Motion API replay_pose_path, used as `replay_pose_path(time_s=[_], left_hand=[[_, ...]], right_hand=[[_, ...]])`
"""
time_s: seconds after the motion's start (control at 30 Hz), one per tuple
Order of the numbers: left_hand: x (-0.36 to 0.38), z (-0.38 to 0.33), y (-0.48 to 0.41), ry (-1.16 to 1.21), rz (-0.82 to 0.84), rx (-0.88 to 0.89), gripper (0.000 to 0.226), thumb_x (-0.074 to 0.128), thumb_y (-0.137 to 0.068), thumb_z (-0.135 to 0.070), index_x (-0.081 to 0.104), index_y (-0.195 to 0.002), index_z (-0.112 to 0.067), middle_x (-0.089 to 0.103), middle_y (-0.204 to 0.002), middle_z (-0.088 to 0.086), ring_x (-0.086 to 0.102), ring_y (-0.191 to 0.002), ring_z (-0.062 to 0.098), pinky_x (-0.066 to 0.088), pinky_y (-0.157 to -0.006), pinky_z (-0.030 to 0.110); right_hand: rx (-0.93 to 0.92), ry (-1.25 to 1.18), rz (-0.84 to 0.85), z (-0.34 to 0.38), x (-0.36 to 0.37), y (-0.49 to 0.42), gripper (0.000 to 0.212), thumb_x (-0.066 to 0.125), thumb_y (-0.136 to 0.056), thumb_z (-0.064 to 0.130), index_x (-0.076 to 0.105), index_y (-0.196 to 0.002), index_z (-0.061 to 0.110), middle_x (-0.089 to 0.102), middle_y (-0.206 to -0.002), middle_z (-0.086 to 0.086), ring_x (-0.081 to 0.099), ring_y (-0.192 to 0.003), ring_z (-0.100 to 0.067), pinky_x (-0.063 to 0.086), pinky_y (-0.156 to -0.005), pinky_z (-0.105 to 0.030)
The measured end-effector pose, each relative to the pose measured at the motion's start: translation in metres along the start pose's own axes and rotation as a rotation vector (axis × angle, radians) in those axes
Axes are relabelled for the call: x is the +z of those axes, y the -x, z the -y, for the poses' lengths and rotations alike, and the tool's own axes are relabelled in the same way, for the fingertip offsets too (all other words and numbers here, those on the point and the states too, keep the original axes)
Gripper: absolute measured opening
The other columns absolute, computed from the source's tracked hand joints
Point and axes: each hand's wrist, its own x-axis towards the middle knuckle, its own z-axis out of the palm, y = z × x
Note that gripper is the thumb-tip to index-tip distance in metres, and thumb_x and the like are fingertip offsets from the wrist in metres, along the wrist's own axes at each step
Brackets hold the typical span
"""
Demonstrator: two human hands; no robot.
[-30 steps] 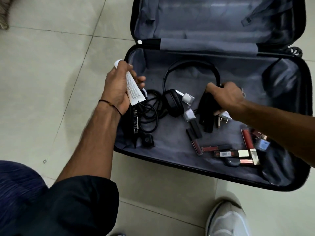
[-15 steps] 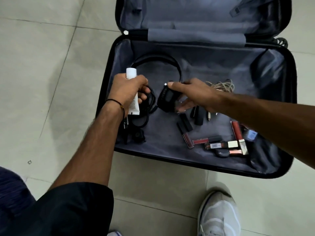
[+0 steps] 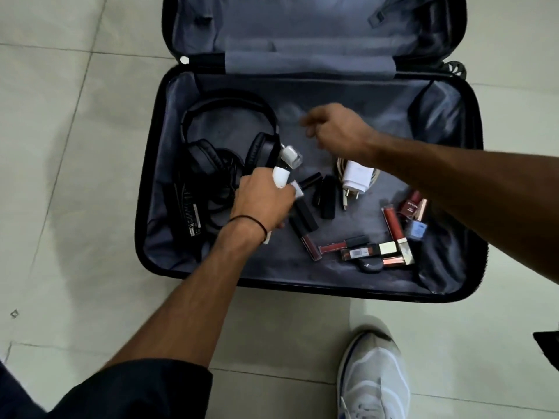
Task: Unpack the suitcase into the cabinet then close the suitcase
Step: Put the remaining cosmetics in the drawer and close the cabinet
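Tube of white plastic [image 3: 281, 176] is gripped in left hand [image 3: 260, 202] for removal from black suitcase [image 3: 158, 213]; blurred right hand [image 3: 337, 133] cannot be judged.

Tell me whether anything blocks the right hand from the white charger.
Nothing visible does: the right hand hovers just beyond the charger, only bare suitcase lining between. The left hand, gripping a tube, is off to the side.

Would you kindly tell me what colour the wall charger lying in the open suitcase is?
White: the boxy plastic wall charger shows best in the head view.
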Motion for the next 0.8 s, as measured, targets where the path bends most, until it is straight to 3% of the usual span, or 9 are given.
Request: replay_pose_path(time_s=[0.1,0.27,0.33,0.4,0.47,0.57,0.73,0.8], left_hand=[[0.009,0.013,0.003,-0.234,-0.217,0.116,0.019,0.061,-0.085,-0.029,0.066,-0.094,-0.013,0.069,-0.096,0.018,0.06,-0.094,0.04,0.042,-0.073,0.032],[0.024,0.017,-0.002,-0.322,-0.253,0.326,0.039,0.062,-0.089,-0.023,0.058,-0.128,-0.02,0.07,-0.102,0.013,0.061,-0.097,0.039,0.046,-0.078,0.04],[0.027,0.008,-0.01,-0.441,-0.214,0.451,0.053,0.066,-0.086,-0.016,0.051,-0.136,-0.022,0.064,-0.125,0.007,0.062,-0.101,0.039,0.048,-0.079,0.043],[0.027,-0.006,-0.025,-0.679,-0.159,0.501,0.058,0.07,-0.081,-0.011,0.049,-0.135,-0.018,0.044,-0.148,-0.001,0.063,-0.106,0.038,0.051,-0.081,0.045],[0.023,-0.024,-0.038,-0.921,-0.12,0.479,0.046,0.07,-0.082,-0.01,0.055,-0.126,-0.013,0.048,-0.14,0.005,0.062,-0.106,0.039,0.051,-0.08,0.046],[0.018,-0.041,-0.047,-1.121,-0.061,0.496,0.029,0.063,-0.084,-0.003,0.061,-0.114,-0.004,0.062,-0.118,0.016,0.061,-0.107,0.04,0.049,-0.078,0.045],[0.026,-0.029,-0.046,-1.099,-0.023,0.581,0.032,0.061,-0.082,0.002,0.058,-0.113,-0.006,0.056,-0.118,0.013,0.06,-0.104,0.042,0.046,-0.071,0.044],[0.027,-0.017,-0.043,-1.011,-0.002,0.573,0.035,0.062,-0.082,0.0,0.053,-0.116,-0.005,0.052,-0.122,0.012,0.06,-0.102,0.044,0.047,-0.071,0.046]], right_hand=[[0.007,0.101,-0.175,-0.014,-0.007,0.005,0.037,0.045,-0.087,0.005,0.069,-0.113,0.015,0.069,-0.11,-0.008,0.062,-0.099,-0.022,0.042,-0.079,-0.023],[-0.009,0.207,-0.184,-0.039,0.001,0.028,0.023,0.046,-0.083,0.018,0.067,-0.091,0.018,0.07,-0.093,-0.007,0.064,-0.089,-0.028,0.05,-0.08,-0.033],[-0.042,0.263,-0.139,-0.046,0.008,0.037,0.015,0.048,-0.086,0.016,0.063,-0.086,0.017,0.068,-0.09,-0.008,0.062,-0.085,-0.028,0.046,-0.075,-0.031],[-0.113,0.306,-0.096,-0.054,0.016,0.045,0.01,0.049,-0.088,0.013,0.058,-0.084,0.016,0.067,-0.087,-0.011,0.062,-0.083,-0.031,0.044,-0.071,-0.031],[-0.126,0.311,-0.056,-0.061,0.023,0.052,0.012,0.048,-0.089,0.014,0.06,-0.088,0.012,0.066,-0.087,-0.013,0.061,-0.082,-0.032,0.046,-0.069,-0.034],[-0.054,0.254,-0.018,-0.07,0.032,0.063,0.012,0.049,-0.091,0.014,0.061,-0.091,0.011,0.062,-0.086,-0.009,0.058,-0.08,-0.028,0.038,-0.066,-0.029],[-0.006,0.154,-0.022,-0.075,0.037,0.072,0.011,0.05,-0.089,0.011,0.06,-0.087,0.014,0.062,-0.082,-0.006,0.057,-0.075,-0.024,0.038,-0.061,-0.027],[0.024,0.062,-0.035,-0.075,0.037,0.072,0.016,0.049,-0.089,0.009,0.058,-0.08,0.018,0.06,-0.075,-0.002,0.057,-0.068,-0.02,0.046,-0.057,-0.027]])
